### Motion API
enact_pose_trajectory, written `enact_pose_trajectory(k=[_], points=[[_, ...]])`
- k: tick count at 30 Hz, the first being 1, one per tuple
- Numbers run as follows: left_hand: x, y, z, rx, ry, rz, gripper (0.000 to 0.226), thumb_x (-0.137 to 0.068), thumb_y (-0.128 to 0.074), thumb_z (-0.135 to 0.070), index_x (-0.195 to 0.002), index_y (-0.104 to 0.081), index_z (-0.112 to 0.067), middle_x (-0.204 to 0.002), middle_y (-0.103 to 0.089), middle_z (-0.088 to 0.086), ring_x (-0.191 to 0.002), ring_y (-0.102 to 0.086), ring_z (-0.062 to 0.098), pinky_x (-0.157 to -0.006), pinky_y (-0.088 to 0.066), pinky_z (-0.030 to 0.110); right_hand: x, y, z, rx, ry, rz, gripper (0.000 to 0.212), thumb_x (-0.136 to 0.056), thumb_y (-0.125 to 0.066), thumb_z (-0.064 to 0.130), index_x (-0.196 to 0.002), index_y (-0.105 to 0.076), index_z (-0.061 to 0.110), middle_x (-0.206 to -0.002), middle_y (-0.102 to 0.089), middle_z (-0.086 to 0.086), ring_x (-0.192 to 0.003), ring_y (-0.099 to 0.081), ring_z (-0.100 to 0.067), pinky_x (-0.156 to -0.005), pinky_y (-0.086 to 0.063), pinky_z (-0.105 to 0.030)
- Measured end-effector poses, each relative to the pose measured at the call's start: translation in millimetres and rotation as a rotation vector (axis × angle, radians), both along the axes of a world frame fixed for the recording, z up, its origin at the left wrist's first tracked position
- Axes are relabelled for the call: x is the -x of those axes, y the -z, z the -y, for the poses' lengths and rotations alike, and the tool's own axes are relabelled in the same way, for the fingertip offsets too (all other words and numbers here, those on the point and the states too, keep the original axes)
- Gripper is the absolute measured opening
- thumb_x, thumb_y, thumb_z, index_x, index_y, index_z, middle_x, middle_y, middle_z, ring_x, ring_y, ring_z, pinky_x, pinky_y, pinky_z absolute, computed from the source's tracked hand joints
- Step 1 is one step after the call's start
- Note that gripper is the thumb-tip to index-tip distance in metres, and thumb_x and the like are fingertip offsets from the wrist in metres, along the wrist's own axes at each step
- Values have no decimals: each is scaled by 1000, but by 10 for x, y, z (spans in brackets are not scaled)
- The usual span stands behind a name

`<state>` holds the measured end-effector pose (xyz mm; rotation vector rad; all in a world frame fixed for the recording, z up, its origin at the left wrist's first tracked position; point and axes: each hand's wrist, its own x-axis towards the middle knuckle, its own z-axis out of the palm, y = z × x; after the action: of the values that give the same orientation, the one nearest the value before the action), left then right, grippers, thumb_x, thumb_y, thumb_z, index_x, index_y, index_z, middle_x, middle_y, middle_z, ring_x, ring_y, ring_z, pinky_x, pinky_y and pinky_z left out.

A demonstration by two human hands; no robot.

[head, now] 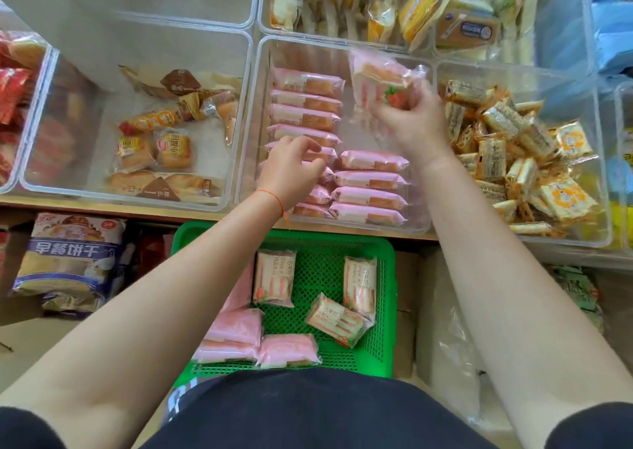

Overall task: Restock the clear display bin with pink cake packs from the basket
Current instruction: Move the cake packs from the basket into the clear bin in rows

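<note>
Right hand point(409, 119) grips a pink pack point(380, 80) above the far right part of the clear bin point(263, 71), its wrapper showing a cake slice and a red strawberry print. Left hand point(291, 171) reaches into the near left row, fingers curled onto the packs point(308, 114) there; whether it pinches one I cannot tell. Pink packs stand on edge in two rows, the left row long, the right row point(371, 188) short and near the front. Below the shelf edge sits the green basket point(387, 277), with more packs point(274, 277) lying loose in it, some face up, some showing plain pink backs. Beside the bin, a left bin point(137, 195) holds brown and orange breads, a right bin point(603, 174) yellow wafers. Both forearms cross over the basket
</note>
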<state>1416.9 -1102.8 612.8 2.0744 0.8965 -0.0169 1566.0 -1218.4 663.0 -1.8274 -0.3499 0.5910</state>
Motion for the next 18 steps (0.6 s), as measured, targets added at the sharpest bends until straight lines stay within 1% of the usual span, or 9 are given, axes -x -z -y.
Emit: enact_pose_trajectory(k=[2, 4, 7, 8, 10, 11, 13, 16, 18], points=[[-61, -53, 10, 399, -119, 105, 49, -80, -69, -39, -123, -60, -16, -114, -65, 2, -103, -64, 16, -91, -54, 37, 6, 47, -41, -254, 67, -328, 27, -85, -71, 0, -108, -64, 10, -104, -72, -8, -101, -70, -23, -82, -59, -38], [-128, -95, 5, 840, -208, 208, 61, -79, -71, -42, -130, -54, -14, -112, -67, 3, -98, -66, 19, -82, -56, 35, 69, 104, -67, -411, 89, -566, 25, -87, -65, -6, -109, -65, 7, -104, -72, -11, -102, -69, -27, -90, -56, -45], [-198, -178, -28, 1083, -264, 328, 32, -90, -67, -26, -117, -56, -13, -99, -68, 4, -84, -66, 19, -74, -55, 33, 162, 168, -50, -380, 69, -658, 27, -89, -67, 0, -116, -63, 5, -115, -70, -15, -110, -67, -29, -102, -50, -48], [-210, -193, -56, 1089, -308, 342, 24, -91, -66, -21, -112, -58, -13, -96, -69, 4, -79, -67, 18, -70, -56, 32, 166, 176, -24, -352, 71, -659, 33, -89, -69, 5, -120, -60, 4, -120, -68, -16, -113, -66, -30, -105, -48, -49], [-211, -195, -125, 995, -350, 329, 14, -90, -67, -16, -102, -60, -14, -93, -69, 4, -73, -68, 16, -64, -56, 31, 117, 194, 48, -251, 121, -610, 63, -81, -79, 21, -133, -48, 4, -127, -65, -14, -118, -64, -30, -107, -46, -49], [-204, -196, -158, 918, -340, 310, 12, -89, -69, -15, -98, -61, -14, -95, -70, 5, -73, -69, 16, -62, -57, 30, 86, 168, 91, -155, 145, -533, 79, -77, -83, 29, -139, -41, 7, -129, -62, -12, -119, -62, -28, -108, -45, -48], [-181, -201, -207, 738, -266, 266, 13, -85, -73, -10, -94, -63, -13, -98, -71, 8, -73, -70, 14, -59, -57, 26, 42, 97, 162, 102, 135, -205, 92, -76, -83, 41, -147, -30, 15, -138, -50, -8, -128, -50, -23, -112, -39, -44], [-192, -260, -189, 483, -63, 229, 17, -81, -76, -7, -92, -67, -16, -80, -68, -3, -62, -63, 1, -57, -52, 20, 46, -75, 163, 419, -187, 394, 86, -77, -76, 53, -145, -36, 21, -149, -40, -3, -139, -35, -20, -117, -26, -39], [-233, -301, -158, 391, 79, 235, 20, -79, -77, -4, -95, -70, -14, -76, -67, -6, -64, -61, -2, -61, -54, 23, 70, -228, 94, 601, -490, 514, 69, -75, -74, 58, -131, -51, 27, -135, -53, 3, -127, -44, -19, -112, -33, -43]])
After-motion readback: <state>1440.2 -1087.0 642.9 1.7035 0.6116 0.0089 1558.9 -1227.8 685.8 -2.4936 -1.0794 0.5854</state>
